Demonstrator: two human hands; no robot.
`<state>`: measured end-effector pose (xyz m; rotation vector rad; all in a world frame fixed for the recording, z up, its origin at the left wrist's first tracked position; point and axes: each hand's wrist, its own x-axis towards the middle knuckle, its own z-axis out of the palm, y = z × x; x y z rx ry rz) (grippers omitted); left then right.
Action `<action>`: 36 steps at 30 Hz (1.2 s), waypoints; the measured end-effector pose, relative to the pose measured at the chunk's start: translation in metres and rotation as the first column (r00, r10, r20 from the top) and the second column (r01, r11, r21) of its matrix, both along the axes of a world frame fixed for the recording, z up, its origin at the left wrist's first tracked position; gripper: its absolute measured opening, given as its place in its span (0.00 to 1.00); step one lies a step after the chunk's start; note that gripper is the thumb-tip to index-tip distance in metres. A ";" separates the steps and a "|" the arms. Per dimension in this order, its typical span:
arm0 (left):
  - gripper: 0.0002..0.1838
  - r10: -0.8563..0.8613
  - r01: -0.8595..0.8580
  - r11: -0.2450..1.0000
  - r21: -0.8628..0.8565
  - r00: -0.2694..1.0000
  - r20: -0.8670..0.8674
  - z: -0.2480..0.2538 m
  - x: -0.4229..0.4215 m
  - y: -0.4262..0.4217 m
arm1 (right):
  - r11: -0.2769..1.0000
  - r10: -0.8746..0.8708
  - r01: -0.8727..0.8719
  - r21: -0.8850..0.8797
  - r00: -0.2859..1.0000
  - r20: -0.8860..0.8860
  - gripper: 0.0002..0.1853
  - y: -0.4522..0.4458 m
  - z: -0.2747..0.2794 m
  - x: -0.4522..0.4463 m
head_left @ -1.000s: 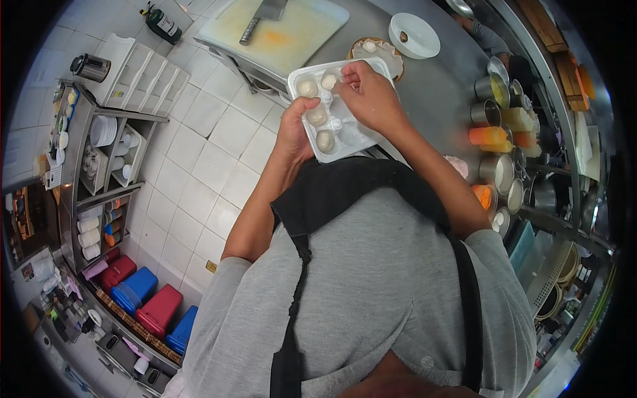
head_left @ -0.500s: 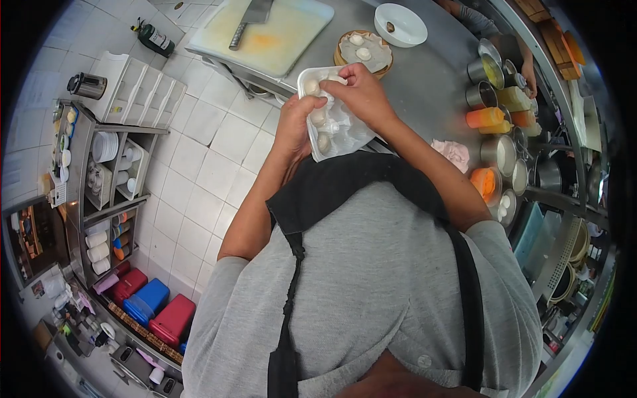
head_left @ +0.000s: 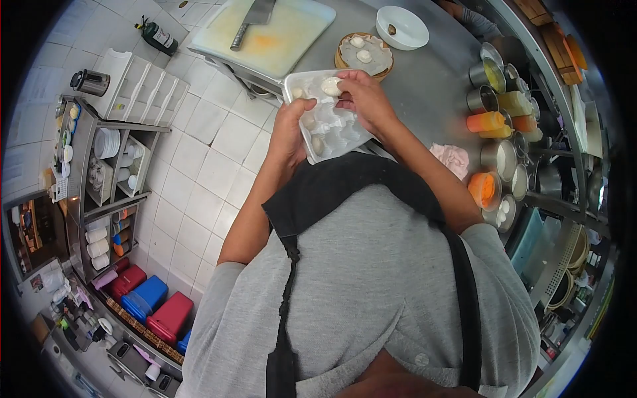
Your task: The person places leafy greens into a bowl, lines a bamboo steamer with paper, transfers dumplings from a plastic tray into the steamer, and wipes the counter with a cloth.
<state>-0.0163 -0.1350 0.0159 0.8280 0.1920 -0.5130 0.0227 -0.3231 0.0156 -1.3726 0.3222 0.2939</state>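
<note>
My left hand [head_left: 288,129] grips the left edge of a white plastic tray [head_left: 332,136] with moulded hollows, its thumb over the rim. Several pale round dumplings sit along the tray's left side, one of them [head_left: 318,144] near the lower end. Between the fingertips of my right hand [head_left: 361,96] is a white dumpling [head_left: 330,86], held over the tray's upper part. Just beyond the tray stands a round bamboo steamer [head_left: 391,65] lined with paper, with two white dumplings [head_left: 363,57] on the liner.
A cleaver [head_left: 250,23] lies on a cutting board [head_left: 292,40] at the upper left. A white bowl [head_left: 411,30] holds a small brown piece. Metal containers and sauce bottles [head_left: 486,121] line the right side, near a pink cloth [head_left: 451,159]. Another person's sleeve [head_left: 478,23] shows at the upper right.
My right hand has lifted a dumpling from its hollow in the tray. The tray has shifted slightly left, and the steamer shows more fully than a second ago.
</note>
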 end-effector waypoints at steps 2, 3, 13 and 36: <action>0.35 0.008 -0.008 1.000 -0.018 1.000 -0.012 -0.008 0.001 0.002 | 0.993 0.000 0.005 0.120 0.999 -0.034 0.18 -0.004 -0.003 0.001; 0.35 0.026 -0.026 0.999 -0.038 1.000 -0.018 -0.012 0.001 0.004 | 0.978 0.011 -0.001 0.209 0.999 -0.046 0.17 -0.007 -0.004 0.002; 0.34 0.134 -0.147 0.982 -0.114 0.984 -0.113 -0.024 0.000 0.023 | 0.740 0.109 0.086 0.667 0.963 -0.245 0.19 -0.043 0.000 0.021; 0.30 0.624 -0.653 0.755 -0.064 0.745 -0.234 -0.062 -0.023 0.160 | 0.177 0.647 -0.056 -0.983 0.759 0.074 0.19 -0.068 -0.083 0.164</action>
